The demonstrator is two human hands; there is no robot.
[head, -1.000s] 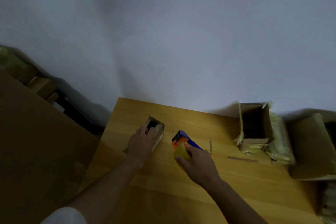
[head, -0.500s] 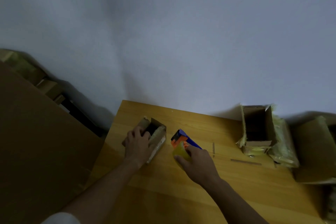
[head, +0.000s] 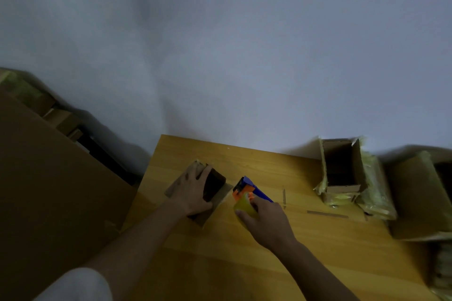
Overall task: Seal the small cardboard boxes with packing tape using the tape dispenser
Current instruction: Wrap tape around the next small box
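Note:
A small cardboard box (head: 213,184) lies on the wooden table (head: 244,264) near its left edge, its dark opening facing up and to the right. My left hand (head: 193,189) grips the box from above, fingers curled over its top edge. Just right of it my right hand (head: 265,221) holds the blue and orange tape dispenser (head: 247,189) with its yellowish tape roll, the nose pointing at the box. The dispenser's handle is hidden in my palm.
An open, tape-wrapped cardboard box (head: 341,168) stands at the table's far right edge, with more boxes (head: 415,195) beside it. A large cardboard sheet (head: 49,190) leans left of the table. Tape strips (head: 326,214) stick to the tabletop. A grey wall lies behind.
My left hand has turned the small box, so its opening now faces up and right, and pulled it slightly nearer. The right hand and dispenser have stayed in nearly the same place.

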